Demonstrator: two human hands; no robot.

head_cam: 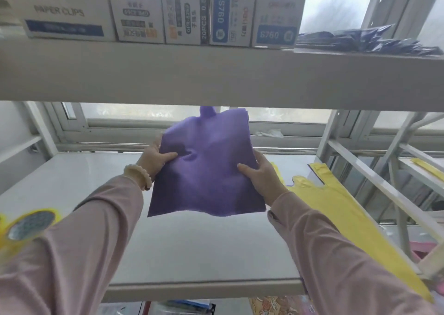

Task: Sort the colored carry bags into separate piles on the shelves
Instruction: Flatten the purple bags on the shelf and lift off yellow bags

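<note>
A purple carry bag [206,168] is held up flat above the white middle shelf [101,194], its handles pointing toward the upper shelf. My left hand [156,162] grips its left edge, thumb on top. My right hand [260,175] grips its right edge. A yellow carry bag [346,218] lies along the right side of the middle shelf, hanging over its front corner. A pile of dark purple bags [374,41] rests on the right end of the upper shelf [216,74].
White cardboard stationery boxes [182,17] fill the left and middle of the upper shelf. White rack posts and braces [374,182] stand at the right. A window runs behind the rack. A pink item [422,248] sits low right, and a yellow object [26,225] at the left edge.
</note>
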